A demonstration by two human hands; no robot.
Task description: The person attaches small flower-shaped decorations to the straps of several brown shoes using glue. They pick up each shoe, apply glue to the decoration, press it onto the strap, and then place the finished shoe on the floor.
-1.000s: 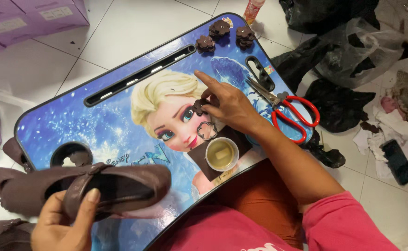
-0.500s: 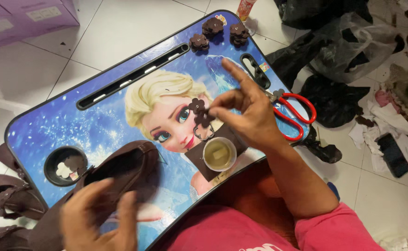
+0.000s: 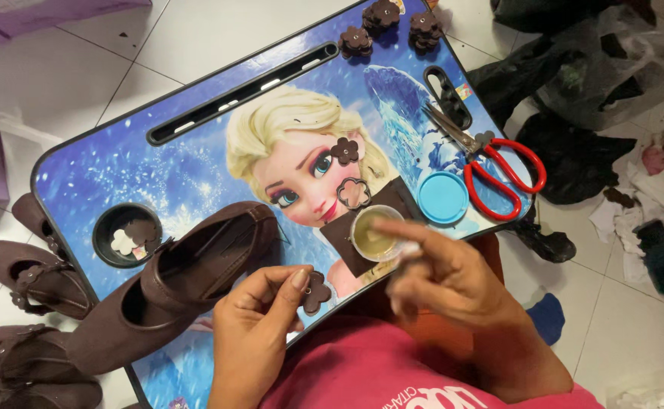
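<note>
Blue lap tray (image 3: 120,163), left hand (image 3: 252,333) pinching brown flower (image 3: 317,292)

Brown shoe (image 3: 173,284), brown flower (image 3: 317,291), blue cartoon-print tray (image 3: 105,163), red-handled scissors (image 3: 498,170), light-blue lid (image 3: 442,198).

Lap tray (image 3: 120,163): brown shoe (image 3: 173,284), scissors (image 3: 491,163), blue lid (image 3: 442,198).

Pink shirt, white print; bare forearms.
</note>
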